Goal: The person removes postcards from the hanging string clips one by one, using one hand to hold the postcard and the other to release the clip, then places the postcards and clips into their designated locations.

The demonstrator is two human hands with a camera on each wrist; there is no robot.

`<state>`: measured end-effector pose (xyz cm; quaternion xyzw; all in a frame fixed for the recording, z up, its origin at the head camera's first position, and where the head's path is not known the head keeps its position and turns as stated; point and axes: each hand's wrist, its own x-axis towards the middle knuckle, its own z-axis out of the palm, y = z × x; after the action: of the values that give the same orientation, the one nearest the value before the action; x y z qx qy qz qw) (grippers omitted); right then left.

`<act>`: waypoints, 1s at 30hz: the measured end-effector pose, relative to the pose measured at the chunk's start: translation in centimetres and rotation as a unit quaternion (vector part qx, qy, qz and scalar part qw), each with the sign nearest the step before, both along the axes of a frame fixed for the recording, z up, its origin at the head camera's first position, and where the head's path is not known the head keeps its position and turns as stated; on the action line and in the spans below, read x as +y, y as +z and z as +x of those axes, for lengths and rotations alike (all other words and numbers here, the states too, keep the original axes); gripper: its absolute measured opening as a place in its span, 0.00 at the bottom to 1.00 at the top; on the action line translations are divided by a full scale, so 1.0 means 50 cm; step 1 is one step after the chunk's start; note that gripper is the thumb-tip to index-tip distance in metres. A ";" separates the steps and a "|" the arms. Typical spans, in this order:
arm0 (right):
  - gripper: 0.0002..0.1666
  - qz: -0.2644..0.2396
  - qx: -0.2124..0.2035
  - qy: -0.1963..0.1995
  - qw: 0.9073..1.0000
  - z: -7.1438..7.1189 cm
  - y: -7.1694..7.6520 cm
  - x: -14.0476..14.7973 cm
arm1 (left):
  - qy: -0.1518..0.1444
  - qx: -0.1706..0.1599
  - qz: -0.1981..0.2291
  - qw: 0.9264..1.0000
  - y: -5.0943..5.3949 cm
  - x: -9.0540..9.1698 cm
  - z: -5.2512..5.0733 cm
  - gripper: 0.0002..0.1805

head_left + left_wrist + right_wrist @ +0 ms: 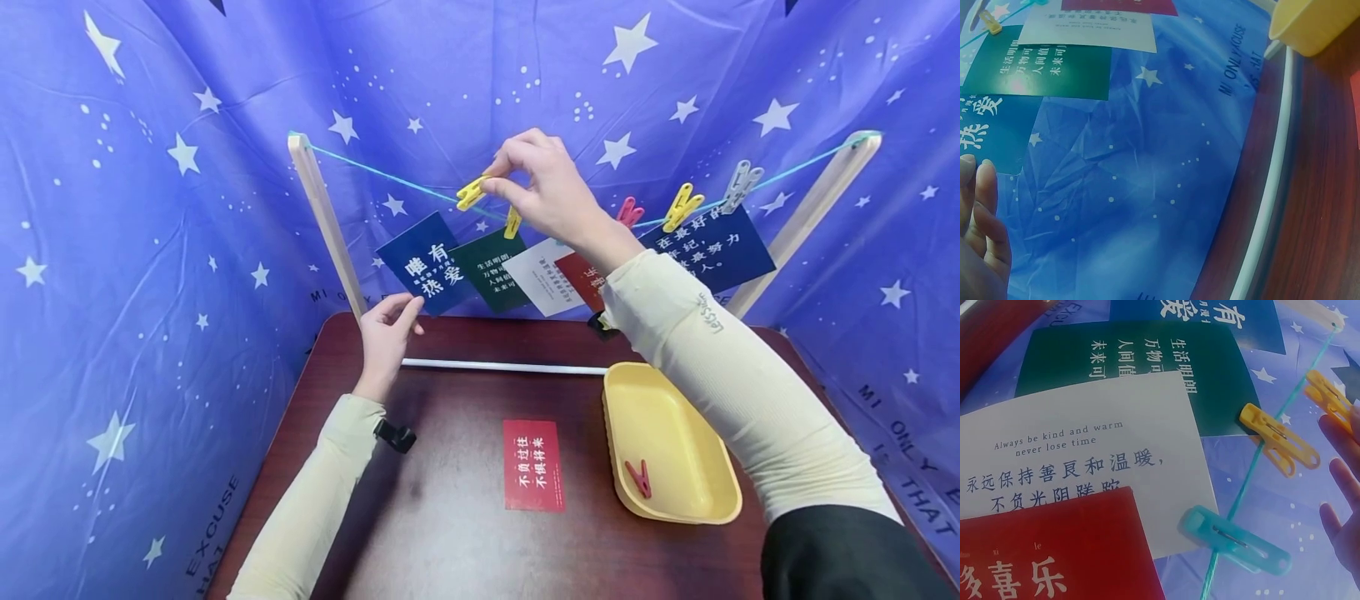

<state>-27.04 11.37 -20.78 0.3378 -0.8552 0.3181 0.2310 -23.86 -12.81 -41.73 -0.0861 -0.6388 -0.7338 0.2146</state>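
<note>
On the left, a wood post (327,223) holds up one end of the blue-green line (375,172). Next to it, your left hand (390,329) pinches the low corner of the blue card (420,262) between thumb and finger. That card is tilted, just under the line, and sits by the green card (483,271).

Up above, your right hand (540,183) pinches a yellow clip (471,193) with thumb and finger. The clip's nose is at the line, but I can't tell if it bites. A second yellow clip (512,222) holds the green card on the line. Then comes the white card (542,279), by a teal clip (1235,540) on the line. A red card (581,279) covers part of it, and your arm hides some of the red one.

Further right are a pink clip (628,211), a third yellow clip (682,208), a grey clip (741,186), a dark card (720,250) hanging under them, and the other post (806,221).

On the table (450,492) are a white rod (502,366), a flat red card (534,467) and a yellow tub (667,417) with a red clip (638,478) in it.
</note>
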 end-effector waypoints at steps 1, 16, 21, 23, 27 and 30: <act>0.08 -0.003 -0.002 -0.002 1.000 0.002 0.001 0.002 | 0.001 -0.002 0.000 1.000 0.000 -0.002 0.000 0.10; 0.07 -0.009 0.015 -0.007 1.000 0.033 0.006 0.052 | 0.001 -0.020 0.002 1.000 0.040 -0.003 0.042 0.11; 0.05 -0.022 0.027 0.000 0.999 0.044 0.007 0.069 | 0.006 -0.020 0.002 1.000 0.044 -0.004 0.055 0.10; 0.05 -0.024 0.029 -0.002 0.999 0.049 0.007 0.075 | 0.007 -0.021 0.002 1.000 0.041 -0.006 0.057 0.09; 0.06 -0.017 0.027 -0.011 0.999 0.053 0.003 0.088 | 0.017 -0.021 -0.007 1.000 0.006 -0.016 0.038 0.10; 0.07 -0.012 0.027 -0.017 0.999 0.055 -0.002 0.099 | 0.023 -0.022 -0.012 0.999 -0.020 -0.023 0.026 0.10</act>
<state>-24.27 16.33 -20.89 0.3290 -0.8503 0.3155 0.2630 -22.53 -13.95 -42.71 -0.0576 -0.6536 -0.7229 0.2168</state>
